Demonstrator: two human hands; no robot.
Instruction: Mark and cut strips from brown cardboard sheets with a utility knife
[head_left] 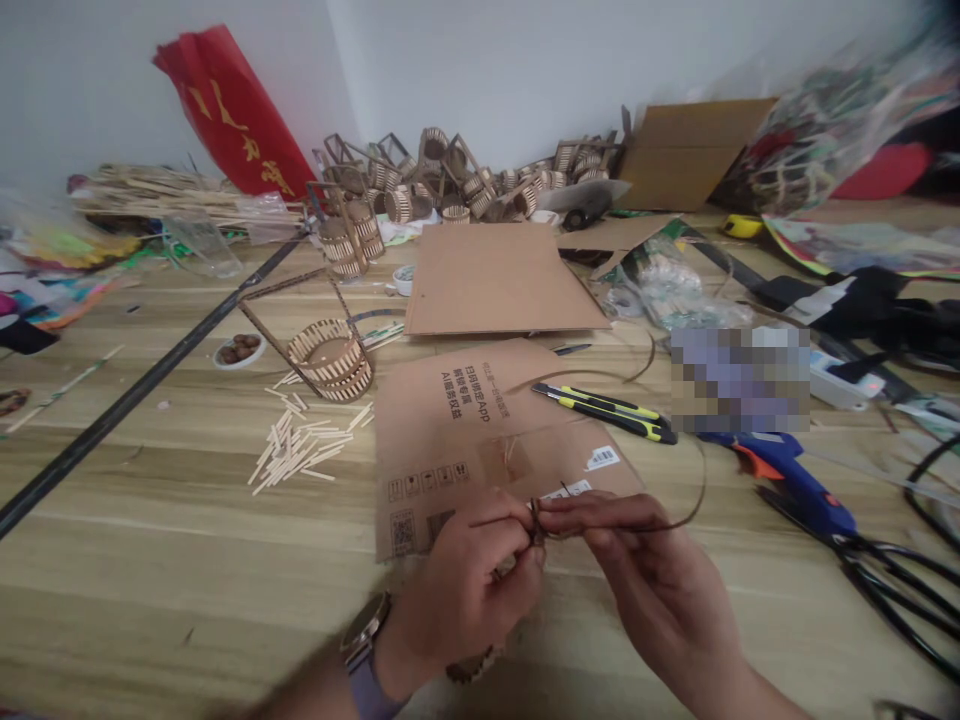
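My left hand (480,580), with a watch on its wrist, is closed in a pinch on a thin brown strip (697,508). The fingers of my right hand (660,570) press together on the same strip, close by the left fingertips. From there the strip's free end curls out to the right. Under my left hand, part of a small slatted piece (474,668) shows; my hand hides most of it. Both hands are over the near edge of a printed cardboard sheet (442,450).
A utility knife (607,408) lies on the cardboard, and a blue glue gun (799,480) is to the right. At left are short sticks (300,445), a handled basket (330,365) and a bowl of brown balls (238,351). Several small baskets (442,180) are piled behind.
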